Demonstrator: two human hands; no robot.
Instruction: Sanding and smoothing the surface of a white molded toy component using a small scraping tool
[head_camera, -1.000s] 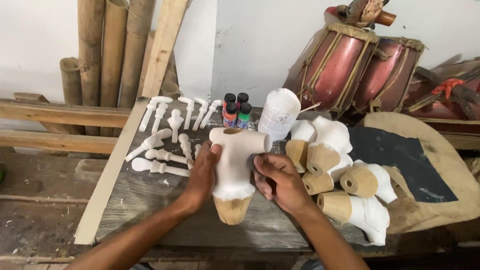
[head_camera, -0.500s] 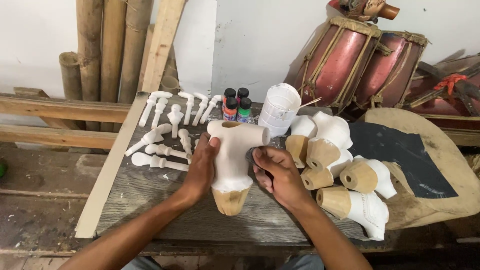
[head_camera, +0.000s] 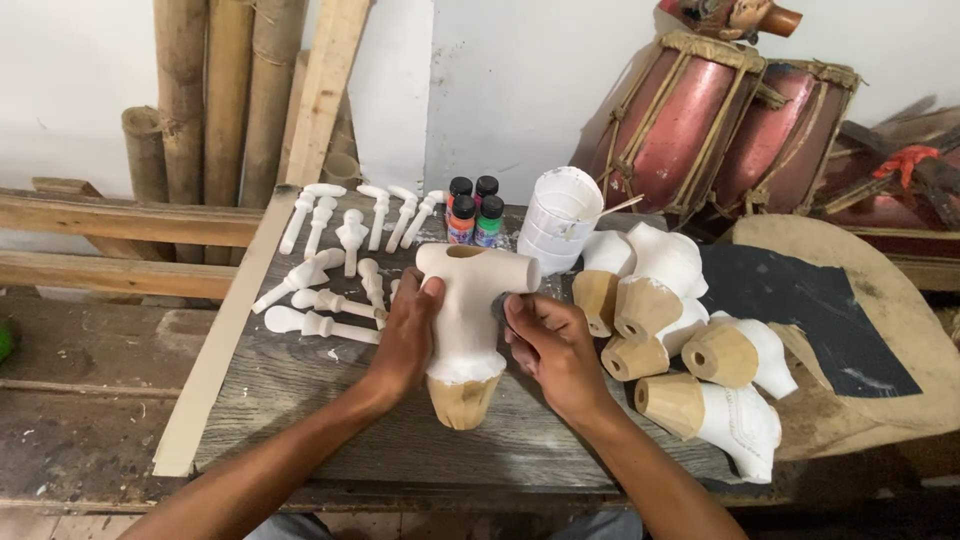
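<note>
Torsos (head_camera: 690, 345) right, limb pieces (head_camera: 330, 270) left (paint bottles (head_camera: 473, 210) behind).

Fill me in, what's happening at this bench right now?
A person holds a white-primed wooden doll torso upright on the grey plank table, left hand on one side, right hand on the other, its bare wood base down. To the left lie white-painted limb pieces; behind it stand small paint bottles and a white cup. More primed torsos lie piled to the right, with red drums against the wall.
</note>
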